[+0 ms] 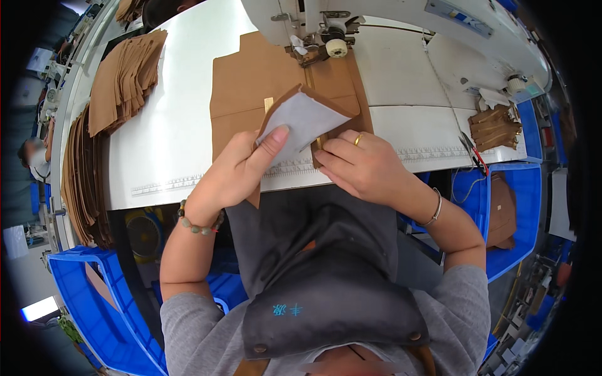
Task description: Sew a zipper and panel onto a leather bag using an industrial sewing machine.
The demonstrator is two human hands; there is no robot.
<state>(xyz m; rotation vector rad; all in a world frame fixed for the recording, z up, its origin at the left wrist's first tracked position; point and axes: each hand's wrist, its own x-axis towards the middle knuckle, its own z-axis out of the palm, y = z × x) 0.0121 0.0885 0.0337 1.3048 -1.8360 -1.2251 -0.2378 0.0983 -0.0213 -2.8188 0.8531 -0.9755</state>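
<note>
White tabletop (169,138) underlies the left fingers (273,143), which pinch the pale-lined flap (308,119); right fingers (333,161) pinch the brown strip (315,156): keep it flat.

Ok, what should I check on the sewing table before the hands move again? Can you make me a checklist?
1. Left hand has a grip on the brown flap, its pale back showing: ok.
2. Right hand has its fingertips at the brown strip: ok. Pinching or just pressing: cannot tell.
3. Both hands clear of the sewing machine needle area: ok, they are nearer the table's front edge.
4. Brown panel flat, clear of wrinkles: cannot tell, partly covered.
5. Red-handled snips away from the fingers: ok, off to the right.
</note>
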